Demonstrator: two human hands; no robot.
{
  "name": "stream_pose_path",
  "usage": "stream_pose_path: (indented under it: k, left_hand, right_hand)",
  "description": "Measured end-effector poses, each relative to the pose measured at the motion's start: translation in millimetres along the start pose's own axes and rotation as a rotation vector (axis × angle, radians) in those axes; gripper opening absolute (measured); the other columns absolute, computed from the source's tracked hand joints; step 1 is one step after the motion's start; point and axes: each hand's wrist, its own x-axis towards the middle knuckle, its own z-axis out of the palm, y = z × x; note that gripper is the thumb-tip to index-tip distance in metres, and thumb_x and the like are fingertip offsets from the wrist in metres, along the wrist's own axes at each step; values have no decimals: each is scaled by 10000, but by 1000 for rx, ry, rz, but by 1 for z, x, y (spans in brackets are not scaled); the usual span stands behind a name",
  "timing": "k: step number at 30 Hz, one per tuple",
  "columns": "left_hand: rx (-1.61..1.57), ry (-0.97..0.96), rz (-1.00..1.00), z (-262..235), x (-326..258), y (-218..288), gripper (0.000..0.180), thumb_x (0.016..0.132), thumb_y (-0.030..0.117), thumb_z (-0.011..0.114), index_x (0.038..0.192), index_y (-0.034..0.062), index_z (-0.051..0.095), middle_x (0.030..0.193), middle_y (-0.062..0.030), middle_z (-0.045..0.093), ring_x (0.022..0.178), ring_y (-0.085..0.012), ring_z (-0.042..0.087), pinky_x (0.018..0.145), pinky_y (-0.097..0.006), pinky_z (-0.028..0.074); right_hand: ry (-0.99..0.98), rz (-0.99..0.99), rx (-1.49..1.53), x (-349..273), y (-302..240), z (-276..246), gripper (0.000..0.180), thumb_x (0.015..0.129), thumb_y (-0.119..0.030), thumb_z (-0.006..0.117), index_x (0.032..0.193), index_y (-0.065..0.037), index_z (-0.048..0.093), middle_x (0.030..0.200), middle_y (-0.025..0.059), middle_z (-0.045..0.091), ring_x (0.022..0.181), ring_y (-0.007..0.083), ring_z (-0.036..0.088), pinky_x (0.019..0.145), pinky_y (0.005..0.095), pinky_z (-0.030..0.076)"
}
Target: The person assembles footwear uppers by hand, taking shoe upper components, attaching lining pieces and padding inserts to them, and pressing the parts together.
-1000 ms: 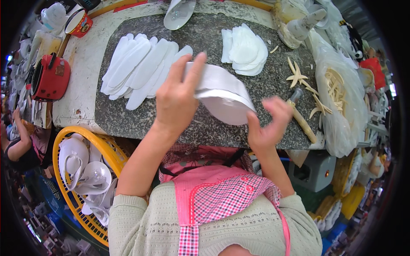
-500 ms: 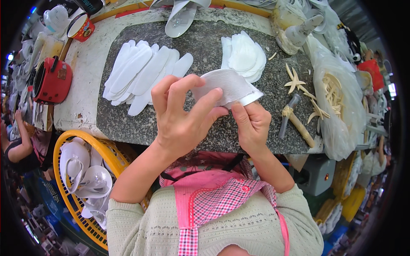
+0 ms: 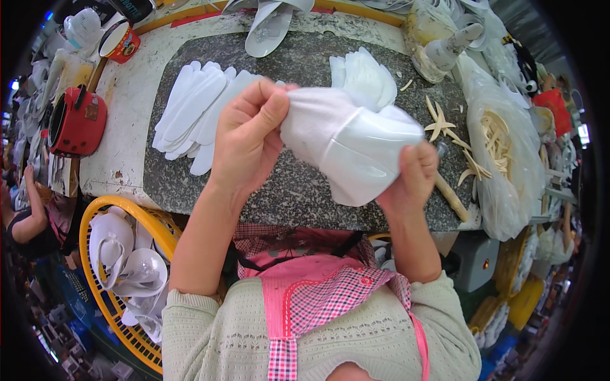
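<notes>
White shoe upper [image 3: 346, 149], soft and pale, sits raised in front of our chest, above the near edge of the dark stone slab [image 3: 298, 184], stretched between both of our hands. We hold it up off the slab, likely so that its fabric can be pulled and turned freely.

Starting at the left, the red pot [image 3: 76, 120] stands on the bench edge, and below it the yellow basket [image 3: 101, 298] holds white shoe parts, low at our side and within arm's reach. On the slab, a fan of white insoles [image 3: 190, 114] lies overlapped, probably so each one can be lifted off in turn.

Our left hand [image 3: 244, 143] pinches the upper's cloth edge between thumb and fingers, closed tight on it. Our right hand [image 3: 413, 178] grips the opposite end from below, fingers curled around it, so the piece is held taut between the two. Behind it lies a smaller stack of white pieces [image 3: 362, 73]. Further right, a wooden-handled tool [image 3: 450, 197] rests on the slab just beside our right hand, and a clear bag [image 3: 502, 146] of pale strips slumps at the bench's far side.

Against half a second ago, the upper has been drawn out wider: our hands then sat close together over it, and now they are spread apart, the left one pinching where it earlier covered the piece.
</notes>
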Motion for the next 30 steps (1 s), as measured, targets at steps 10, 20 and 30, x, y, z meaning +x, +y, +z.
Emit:
stream_pose_path:
  k: [10, 20, 30]
  left_hand:
    - [1275, -356, -79, -66, -28, -35, 430, 598, 200, 799, 953, 38, 619, 827, -62, 636, 875, -196, 601, 764, -313, 428]
    - [1734, -560, 396, -31, -50, -23, 280, 663, 187, 749, 885, 64, 630, 898, -46, 642, 956, -230, 604, 843, -431, 382]
    - [1301, -173, 210, 0, -18, -39, 107, 771, 125, 648, 832, 48, 606, 738, -76, 580, 641, -245, 584, 583, -335, 480]
  right_hand:
    - [-460, 193, -991, -29, 33, -64, 286, 708, -113, 710, 965, -18, 628, 976, 115, 604, 883, 272, 586, 791, 325, 455]
    - [-692, -118, -1310, -48, 43, -69, 300, 655, -253, 697, 909, -101, 642, 990, 100, 548, 956, 311, 525, 855, 430, 420]
    - [-534, 72, -1221, -46, 48, -67, 268, 761, -299, 647, 879, -59, 665, 1026, 104, 569, 977, 311, 487, 837, 411, 365]
